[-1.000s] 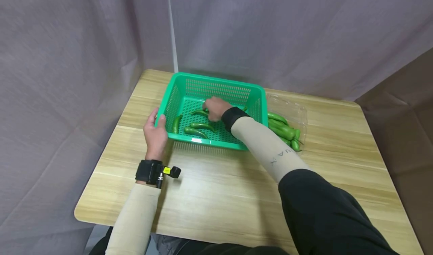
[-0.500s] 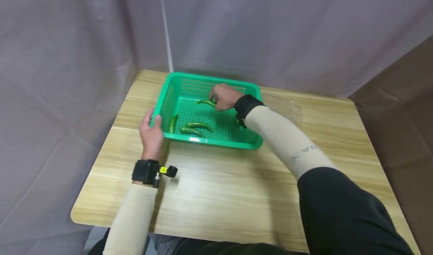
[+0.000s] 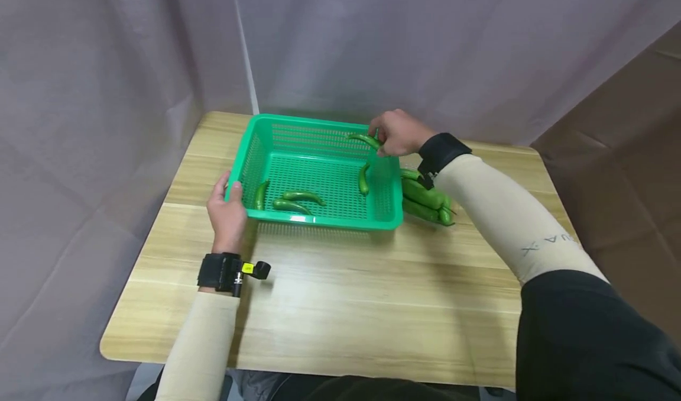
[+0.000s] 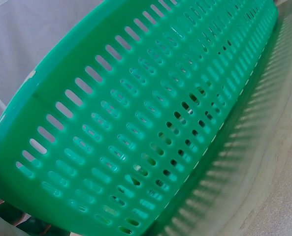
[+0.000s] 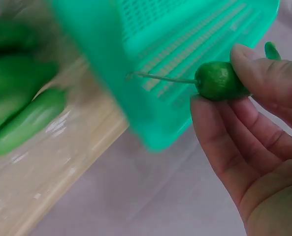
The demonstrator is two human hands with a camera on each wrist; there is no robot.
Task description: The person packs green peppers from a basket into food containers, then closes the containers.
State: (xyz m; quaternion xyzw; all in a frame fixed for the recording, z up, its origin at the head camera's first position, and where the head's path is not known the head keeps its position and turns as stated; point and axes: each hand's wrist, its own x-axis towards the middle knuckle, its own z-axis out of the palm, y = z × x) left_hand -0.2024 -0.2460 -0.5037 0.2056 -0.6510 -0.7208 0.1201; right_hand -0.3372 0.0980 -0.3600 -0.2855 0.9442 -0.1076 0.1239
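My right hand pinches a green chili pepper between thumb and fingers, over the back right corner of a green plastic basket. In the right wrist view the pepper shows its thin stem pointing away from the fingertips. My left hand grips the basket's left rim, thumb over the edge and fingers outside. Several chili peppers lie on the basket floor: a pair near the front, one by the left wall and one at the right. Slotted basket wall fills the left wrist view.
Larger green peppers lie in a clear plastic tray to the right of the basket, partly under my right forearm. The wooden table runs back to grey curtains; brown cloth hangs at the right.
My right hand has lifted the chili pepper from the basket floor and carried it right to the basket's back right rim. The left hand keeps its grip on the basket.
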